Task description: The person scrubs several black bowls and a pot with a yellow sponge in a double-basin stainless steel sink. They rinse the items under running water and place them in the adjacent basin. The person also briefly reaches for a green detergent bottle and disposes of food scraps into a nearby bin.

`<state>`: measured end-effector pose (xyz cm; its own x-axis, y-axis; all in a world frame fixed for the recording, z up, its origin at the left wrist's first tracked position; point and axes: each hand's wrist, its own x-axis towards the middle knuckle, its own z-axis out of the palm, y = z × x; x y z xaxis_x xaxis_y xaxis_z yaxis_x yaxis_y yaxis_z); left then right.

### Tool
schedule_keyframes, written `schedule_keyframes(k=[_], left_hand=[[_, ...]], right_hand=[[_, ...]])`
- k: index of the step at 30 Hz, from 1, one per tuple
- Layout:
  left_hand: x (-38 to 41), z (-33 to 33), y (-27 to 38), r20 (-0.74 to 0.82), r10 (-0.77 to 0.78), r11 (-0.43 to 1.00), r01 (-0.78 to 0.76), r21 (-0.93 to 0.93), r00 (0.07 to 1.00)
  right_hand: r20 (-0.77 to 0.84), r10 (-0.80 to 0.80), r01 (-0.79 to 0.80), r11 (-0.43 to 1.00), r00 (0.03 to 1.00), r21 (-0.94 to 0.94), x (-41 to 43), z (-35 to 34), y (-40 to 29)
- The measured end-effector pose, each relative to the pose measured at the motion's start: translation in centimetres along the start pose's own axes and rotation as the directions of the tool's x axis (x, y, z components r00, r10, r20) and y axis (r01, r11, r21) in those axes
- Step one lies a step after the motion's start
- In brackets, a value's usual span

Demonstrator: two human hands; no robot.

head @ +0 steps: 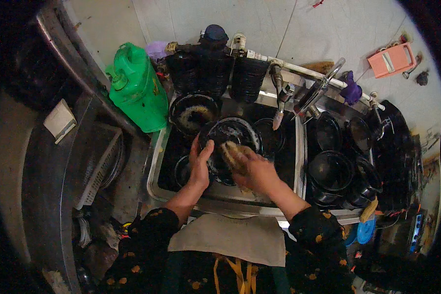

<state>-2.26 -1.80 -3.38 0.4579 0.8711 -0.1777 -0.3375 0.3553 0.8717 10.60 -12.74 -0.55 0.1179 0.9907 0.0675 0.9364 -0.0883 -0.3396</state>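
A black bowl (220, 158) with white suds along its inner wall is tilted towards me over the left sink basin (155, 176). My left hand (201, 161) grips its left rim, thumb on the near side and fingers behind. In my right hand (255, 169) is a yellowish scrubbing pad (230, 156), pressed against the inside of the bowl; the hand is slightly blurred. Behind the bowl sits another black bowl (194, 114) holding foamy, brownish liquid. More dark bowls, one at the right (270, 136) and one at the lower left (182, 171), are partly hidden.
Several black bowls (330, 171) fill the right basin. A metal faucet (279, 110) reaches over the left basin. Stacked black containers (250, 79) and a green jug (139, 92) stand behind. A pink grater (391, 60) hangs on the wall; a plastic basket (99, 165) is at left.
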Motion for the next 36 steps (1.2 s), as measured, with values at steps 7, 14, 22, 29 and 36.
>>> schedule_keyframes(k=[7, 14, 22, 29, 36], left_hand=[[0.5, 1.0, 0.0, 0.08, -0.109, 0.992, 0.103, 0.075, 0.991], [-0.8, 0.1, -0.2, -0.068, -0.126, 0.991, 0.128, 0.028, 0.99], [-0.1, 0.3, -0.1, 0.03, -0.125, 0.987, 0.121, 0.102, 0.992], [0.0, 1.1, 0.7, 0.015, 0.027, 0.996, -0.028, 0.089, 1.0], [-0.1, 1.8, -2.0, -0.044, 0.124, 0.989, -0.127, -0.07, 0.991]], right_hand=[[-0.146, -0.184, 0.204, 0.97, 0.972, 0.135, 1.4, 2.3, -1.3], [-0.069, -0.268, 0.215, 0.88, 0.961, -0.422, 2.6, 2.1, 2.9], [-0.221, -0.452, 0.383, 0.876, 0.864, -0.294, 3.4, 2.9, -0.2], [0.019, -0.081, 0.081, 0.9, 0.997, -0.429, 1.7, 3.4, 3.6], [0.226, 0.091, -0.243, 0.415, 0.97, 0.877, 4.1, 1.1, -1.2]])
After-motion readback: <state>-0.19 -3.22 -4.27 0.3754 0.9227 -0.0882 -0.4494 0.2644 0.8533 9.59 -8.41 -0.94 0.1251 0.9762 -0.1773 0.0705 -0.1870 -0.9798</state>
